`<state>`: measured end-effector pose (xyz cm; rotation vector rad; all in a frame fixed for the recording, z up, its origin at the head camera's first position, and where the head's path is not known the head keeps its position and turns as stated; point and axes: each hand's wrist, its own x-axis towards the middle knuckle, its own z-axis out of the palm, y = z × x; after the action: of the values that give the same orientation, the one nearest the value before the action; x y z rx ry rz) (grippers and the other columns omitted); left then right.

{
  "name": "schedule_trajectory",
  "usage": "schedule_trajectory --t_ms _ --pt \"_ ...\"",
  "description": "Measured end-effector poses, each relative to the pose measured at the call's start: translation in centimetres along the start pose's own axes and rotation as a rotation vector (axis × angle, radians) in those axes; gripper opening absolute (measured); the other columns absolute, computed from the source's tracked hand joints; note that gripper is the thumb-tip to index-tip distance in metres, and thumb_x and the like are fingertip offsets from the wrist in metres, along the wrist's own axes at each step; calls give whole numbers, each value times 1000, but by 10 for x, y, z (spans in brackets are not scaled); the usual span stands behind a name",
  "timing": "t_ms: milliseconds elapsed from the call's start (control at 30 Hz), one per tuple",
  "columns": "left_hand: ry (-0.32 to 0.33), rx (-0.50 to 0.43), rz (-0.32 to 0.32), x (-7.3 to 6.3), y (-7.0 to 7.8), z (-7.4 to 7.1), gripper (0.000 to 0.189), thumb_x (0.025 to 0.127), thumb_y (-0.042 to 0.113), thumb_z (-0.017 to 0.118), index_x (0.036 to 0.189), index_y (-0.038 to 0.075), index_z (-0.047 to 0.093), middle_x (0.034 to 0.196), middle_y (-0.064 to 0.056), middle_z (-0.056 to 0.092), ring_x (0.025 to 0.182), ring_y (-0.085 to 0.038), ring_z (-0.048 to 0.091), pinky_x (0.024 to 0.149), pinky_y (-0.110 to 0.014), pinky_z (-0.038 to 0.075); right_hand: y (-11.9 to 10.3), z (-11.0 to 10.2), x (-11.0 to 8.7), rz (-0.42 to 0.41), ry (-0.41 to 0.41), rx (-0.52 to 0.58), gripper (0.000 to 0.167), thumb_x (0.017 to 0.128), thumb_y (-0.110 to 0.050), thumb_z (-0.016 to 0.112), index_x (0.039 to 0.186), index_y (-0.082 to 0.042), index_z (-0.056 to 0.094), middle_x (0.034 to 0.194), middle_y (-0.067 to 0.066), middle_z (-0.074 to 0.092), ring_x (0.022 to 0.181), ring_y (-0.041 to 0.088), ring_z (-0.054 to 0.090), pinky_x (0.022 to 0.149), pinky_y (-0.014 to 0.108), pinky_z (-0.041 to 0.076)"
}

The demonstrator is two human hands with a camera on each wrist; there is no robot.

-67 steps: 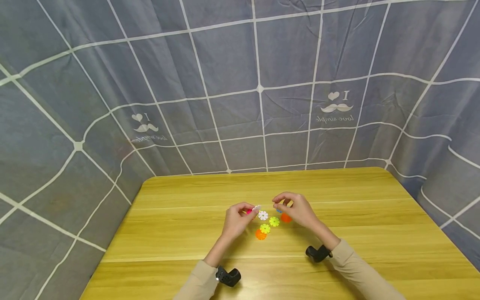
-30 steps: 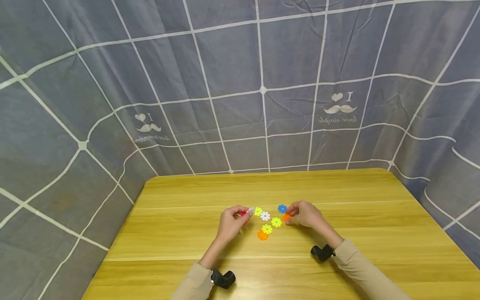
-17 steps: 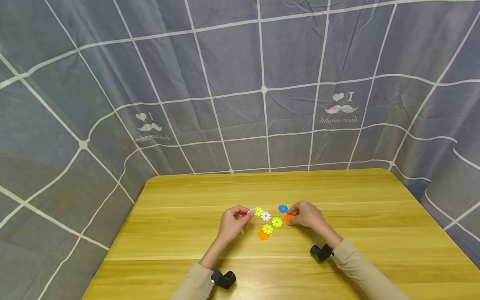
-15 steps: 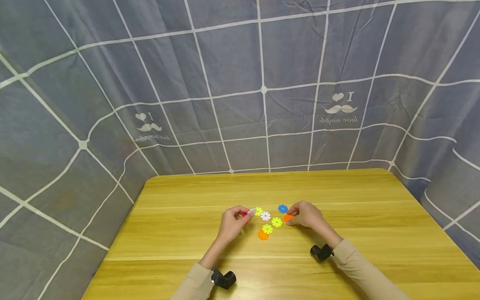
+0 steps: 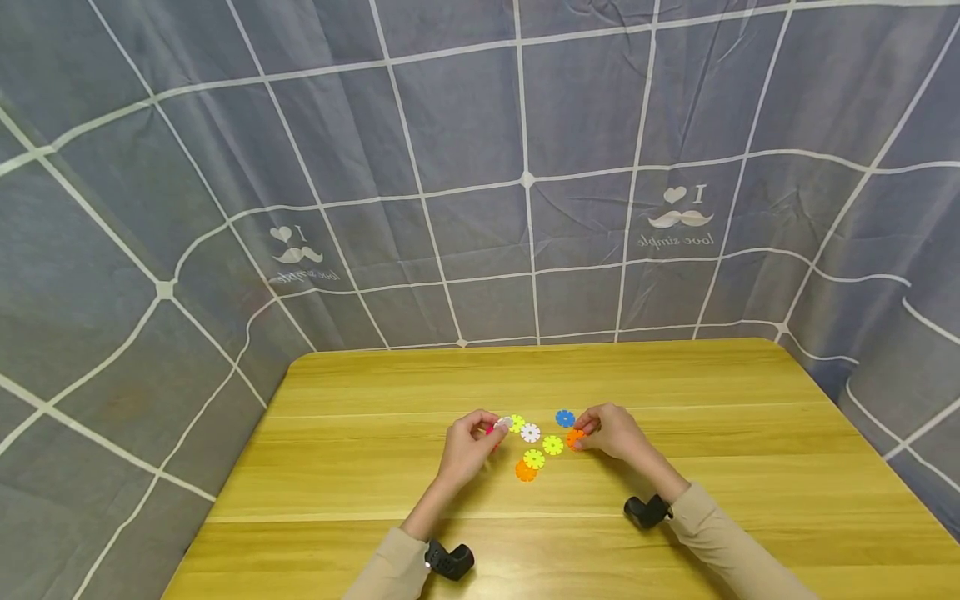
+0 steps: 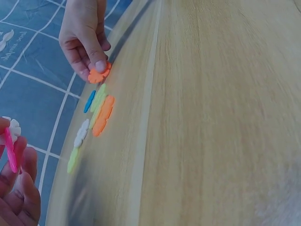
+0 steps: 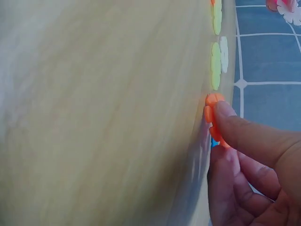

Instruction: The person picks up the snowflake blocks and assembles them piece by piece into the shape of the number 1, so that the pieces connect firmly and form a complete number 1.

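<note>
My left hand [image 5: 467, 446] pinches a pink snowflake disc [image 6: 11, 149] and a white one [image 6: 15, 128], which sit against each other, held above the table. At the right, my right hand [image 5: 615, 432] grips an orange snowflake disc [image 7: 214, 101] between thumb and fingers; it looks tilted up from the table in the left wrist view. A blue disc [image 5: 565, 418] lies just beyond that hand. Between the hands are a white disc [image 5: 530, 432] and a yellow-green disc [image 5: 552, 445], with another yellow-green disc [image 5: 517, 423] close to the left fingertips.
Nearer me, a yellow-green disc [image 5: 534, 459] partly covers an orange disc [image 5: 526, 472]. All of them lie on a wood-grain table [image 5: 360, 475]. A grey checked curtain [image 5: 465, 233] hangs behind and at both sides. Each wrist carries a black camera [image 5: 647, 511].
My right hand has come down from above the blue disc and taken hold of the orange disc, now tilted up. My left hand shifted slightly left, exposing a yellow-green disc.
</note>
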<state>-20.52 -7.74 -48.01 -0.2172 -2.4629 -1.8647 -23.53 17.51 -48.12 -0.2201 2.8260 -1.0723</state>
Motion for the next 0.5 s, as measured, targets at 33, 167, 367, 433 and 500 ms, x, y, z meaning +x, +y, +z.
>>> schedule_trajectory --t_ms 33,167,367,433,500 --pt "2 -4 1 1 -2 0 16 88 12 68 97 -2 69 79 -18 65 54 -14 53 45 -16 37 1 0 0 -3 1 3 21 70 -10 85 86 -6 72 74 -1 66 68 11 56 66 25 45" --pt "5 -5 13 1 -5 1 18 88 17 70 96 1 71 73 -13 64 51 -8 50 45 -17 37 1 -1 -2 -5 -12 19 13 76 -6 78 88 -4 74 73 0 66 66 11 54 62 24 44" --pt "11 1 35 2 -4 2 17 87 20 71 91 3 71 70 -17 64 47 -3 45 43 -16 34 -1 -5 -5 -11 -52 61 7 84 -8 70 89 -4 73 72 1 63 57 13 52 52 25 44" --pt "13 -1 45 1 -3 2 18 88 20 70 90 2 71 71 -19 65 47 -3 45 43 -17 34 -2 -6 -5 -19 -56 61 6 84 -9 70 89 -4 72 72 1 63 56 13 53 51 25 45" --pt "16 -1 47 1 -3 2 19 87 21 71 89 2 71 71 -20 65 47 -2 45 42 -17 34 -2 -7 -6 -26 -58 53 7 85 -10 70 89 -5 72 72 1 63 57 12 53 51 24 44"
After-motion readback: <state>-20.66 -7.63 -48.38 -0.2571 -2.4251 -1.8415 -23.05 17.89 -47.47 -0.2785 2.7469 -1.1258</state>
